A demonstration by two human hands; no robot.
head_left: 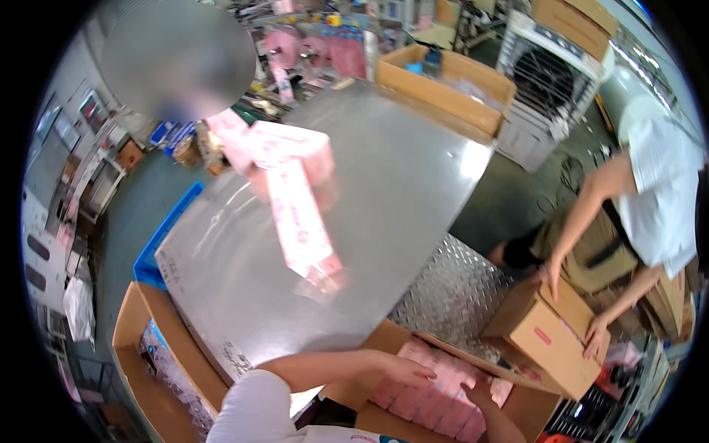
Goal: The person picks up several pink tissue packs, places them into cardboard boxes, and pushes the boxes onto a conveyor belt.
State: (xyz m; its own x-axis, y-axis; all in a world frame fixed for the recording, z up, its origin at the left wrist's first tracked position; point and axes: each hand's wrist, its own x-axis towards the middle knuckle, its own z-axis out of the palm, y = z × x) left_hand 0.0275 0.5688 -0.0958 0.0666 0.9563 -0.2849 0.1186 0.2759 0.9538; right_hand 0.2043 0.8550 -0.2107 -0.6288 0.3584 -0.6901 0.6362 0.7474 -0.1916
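Note:
My left hand [408, 369] reaches into an open cardboard box [362, 393] at the lower middle. Its fingers are stretched out over rows of pink plastic-wrapped packs [436, 391]. My right hand [481, 393] is on the right side of the same packs, fingers extended and slightly bent. The two hands face each other with packs between and below them; whether they press on them cannot be made out. On the metal table [391, 192] ahead lie pink-and-white packs [295, 207], blurred, with clear film at the near end.
On the right a co-worker's hands rest on a closed cardboard carton [543, 336] above a diamond-plate metal surface [450, 288]. A cardboard box of clear plastic [170, 369] stands lower left, beside a blue crate [166, 229]. Another open box [443, 88] sits at the table's far end.

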